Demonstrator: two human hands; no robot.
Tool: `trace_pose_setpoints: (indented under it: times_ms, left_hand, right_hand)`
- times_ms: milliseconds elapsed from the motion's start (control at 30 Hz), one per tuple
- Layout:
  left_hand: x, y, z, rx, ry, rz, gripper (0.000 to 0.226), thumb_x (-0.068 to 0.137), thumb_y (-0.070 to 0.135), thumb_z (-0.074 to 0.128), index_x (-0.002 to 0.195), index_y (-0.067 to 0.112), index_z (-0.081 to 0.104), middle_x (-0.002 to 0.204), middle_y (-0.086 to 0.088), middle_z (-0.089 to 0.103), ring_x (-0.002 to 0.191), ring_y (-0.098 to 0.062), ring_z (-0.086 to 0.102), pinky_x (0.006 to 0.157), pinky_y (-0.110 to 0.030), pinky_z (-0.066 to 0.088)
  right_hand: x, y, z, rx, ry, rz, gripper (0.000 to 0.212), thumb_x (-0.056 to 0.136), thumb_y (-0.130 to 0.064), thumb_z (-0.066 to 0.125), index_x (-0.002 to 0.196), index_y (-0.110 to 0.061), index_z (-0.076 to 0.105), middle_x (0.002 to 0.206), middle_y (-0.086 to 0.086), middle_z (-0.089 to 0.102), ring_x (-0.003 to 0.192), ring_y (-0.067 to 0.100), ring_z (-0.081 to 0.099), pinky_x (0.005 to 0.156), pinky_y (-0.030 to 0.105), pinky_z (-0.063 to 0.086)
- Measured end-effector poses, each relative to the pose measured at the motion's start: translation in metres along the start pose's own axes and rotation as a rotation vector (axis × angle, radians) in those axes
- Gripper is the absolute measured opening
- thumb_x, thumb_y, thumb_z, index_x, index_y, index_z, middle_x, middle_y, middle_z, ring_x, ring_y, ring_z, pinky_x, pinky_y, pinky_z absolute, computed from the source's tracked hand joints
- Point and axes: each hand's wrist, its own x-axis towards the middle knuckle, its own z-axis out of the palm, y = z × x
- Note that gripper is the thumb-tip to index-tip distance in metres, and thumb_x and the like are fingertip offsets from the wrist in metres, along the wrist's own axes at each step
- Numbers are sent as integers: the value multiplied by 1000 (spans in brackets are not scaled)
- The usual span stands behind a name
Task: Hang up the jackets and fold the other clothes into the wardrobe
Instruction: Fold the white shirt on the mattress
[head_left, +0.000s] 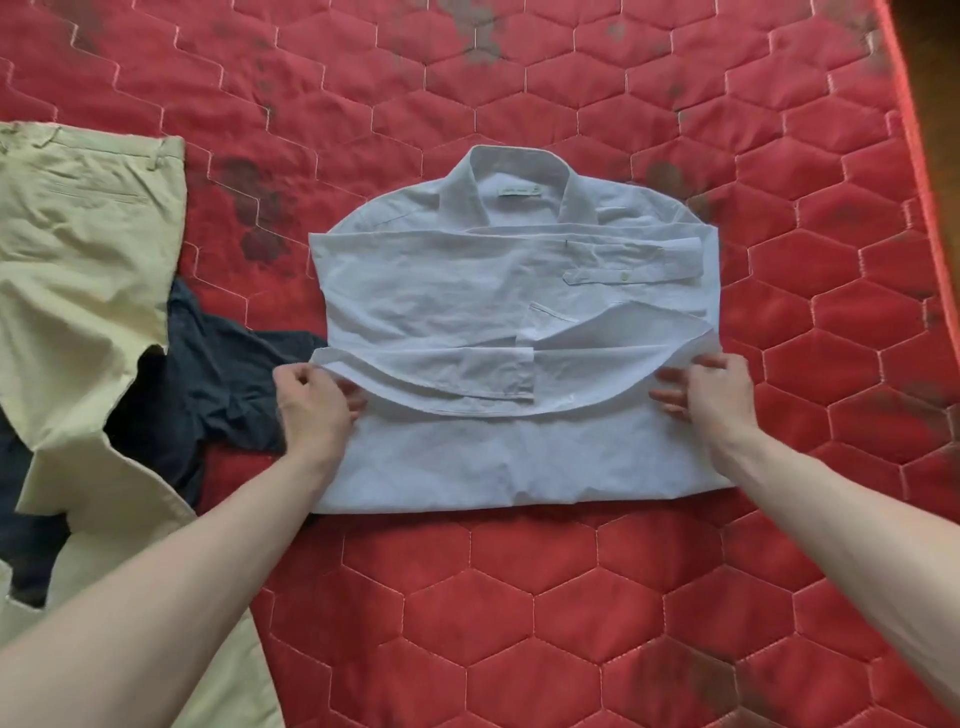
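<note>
A white collared shirt (467, 291) lies flat on the red quilted mattress (571, 597), collar away from me, both sleeves folded across its body. Its lower part is doubled up over the middle. My left hand (314, 402) pinches the left corner of that folded hem, fingers curled around the cloth. On the other side, my right hand (711, 395) grips the hem's right corner, with the thumb on top.
Pale yellow trousers (78, 260) are spread at the left edge, over a dark navy garment (218, 374) that reaches the shirt's left side. The mattress's right edge (919, 156) runs down the far right.
</note>
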Motion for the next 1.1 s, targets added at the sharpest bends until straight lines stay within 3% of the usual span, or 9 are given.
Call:
trace_pose_setpoints:
  times_ms: [67,200,267,367,433,533,667,867,1100]
  left_hand:
    - [-16,-7,10,140,-65,171,17,98,19,36,113,15,42,83,-12,72,64,-24,75,68,-42,59]
    - [-37,-12,38,109,-168,27,37,99,29,60,118,14,32,83,-15,72,67,-24,75,69,-38,58]
    - [-39,-11,47,108,-178,21,44,94,22,66,119,16,30,93,-16,72,65,-15,73,63,-29,52]
    - [-31,3,56,64,-148,75,44,94,13,64,125,14,33,102,-23,70,84,-31,75,59,-20,48]
    - [-23,19,61,-41,-127,150,40,95,8,62,124,15,35,96,-15,70,87,-31,74,70,-26,52]
    - [-13,34,63,-69,-134,283,42,98,19,60,133,21,37,128,-7,67,115,-21,67,96,-35,54]
    - [-10,16,50,325,-226,525,46,102,28,55,145,25,43,148,2,55,134,-16,51,107,-33,42]
    - [-20,-39,23,974,-376,1231,40,101,26,53,136,10,63,153,-13,53,135,-37,52,109,-53,41]
    - [-9,-97,-14,1319,-487,1094,77,101,66,23,167,31,4,175,-1,-5,162,-24,-5,128,-57,3]
  right_hand:
    - [-9,8,12,-150,-77,-100,20,95,-3,47,106,-20,48,95,10,76,69,19,75,56,31,57]
    - [-18,13,38,-88,-36,-49,37,94,-27,70,119,-19,44,85,4,76,73,18,76,64,36,61]
    - [-14,6,50,-52,-27,-51,41,92,-17,70,122,-17,41,86,6,72,66,16,71,65,31,60]
    - [-4,-14,62,95,9,-52,41,92,-3,67,121,-12,39,89,10,66,58,13,68,68,30,61]
    - [2,-31,66,261,-10,-52,40,93,-2,64,121,-13,39,91,11,69,61,14,73,62,26,60]
    - [7,-41,65,328,-92,-91,40,97,-18,63,128,-18,38,106,9,74,88,21,79,67,28,61]
    - [5,-22,56,-160,-72,-364,35,102,-22,56,135,-18,47,133,3,60,116,17,64,93,38,57]
    - [-3,23,37,-742,-106,-874,28,104,-14,54,132,-10,61,143,10,54,129,29,53,112,44,43]
    - [-1,64,-3,-1311,-145,-746,80,96,-61,13,166,-23,21,174,10,15,160,34,11,125,56,19]
